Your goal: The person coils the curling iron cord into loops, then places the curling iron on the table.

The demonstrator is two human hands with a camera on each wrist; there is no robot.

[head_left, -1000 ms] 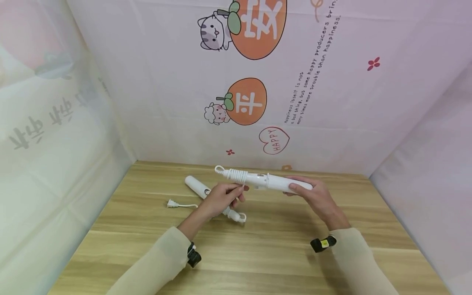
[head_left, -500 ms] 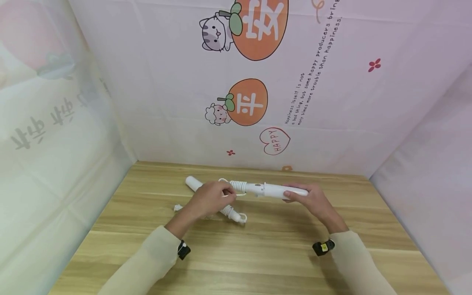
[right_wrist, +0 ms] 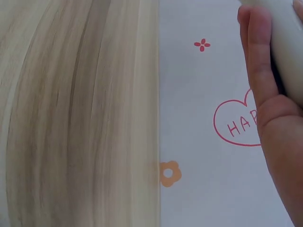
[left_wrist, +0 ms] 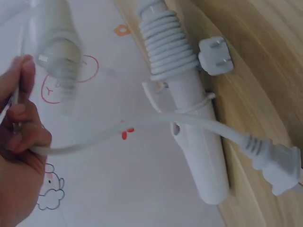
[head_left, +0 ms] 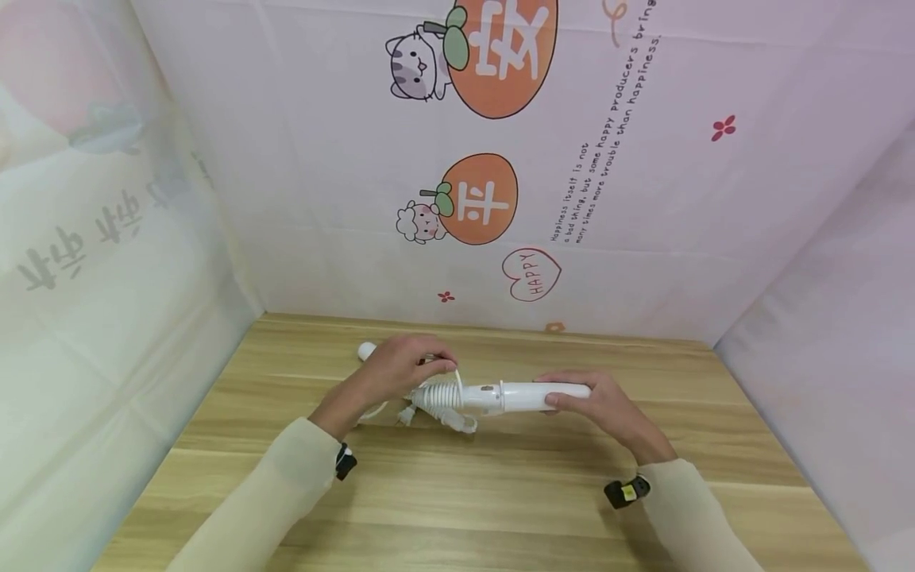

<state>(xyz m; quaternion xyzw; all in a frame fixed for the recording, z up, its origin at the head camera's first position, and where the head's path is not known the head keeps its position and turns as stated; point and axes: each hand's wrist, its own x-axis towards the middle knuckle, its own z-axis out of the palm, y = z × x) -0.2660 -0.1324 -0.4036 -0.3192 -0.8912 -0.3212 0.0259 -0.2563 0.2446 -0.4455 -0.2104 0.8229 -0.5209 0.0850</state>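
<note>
My right hand (head_left: 600,403) grips the smooth barrel end of a white curling iron (head_left: 529,396), held roughly level. Its handle end points left, ringed by tight turns of power cord. Between thumb and fingers my left hand (head_left: 396,367) pinches the free cord (left_wrist: 94,144), which arcs up from the coils. A two-prong plug (left_wrist: 279,165) dangles at that cord's end in the left wrist view. Behind and below lies a second white curling iron (left_wrist: 201,151) on the table, its own cord wound round the handle, partly covered by the left hand and the held iron.
The wood-grain table (head_left: 500,508) meets a printed white cloth backdrop (head_left: 343,199) at its far edge. Cloth walls also rise at both sides. Beside the second iron's coils sits its plug (left_wrist: 215,56). Each wrist wears a dark band.
The held curling iron has come lower and nearer, overlapping the second iron. My left hand has carried the cord from below the coils, round the left, to above them.
</note>
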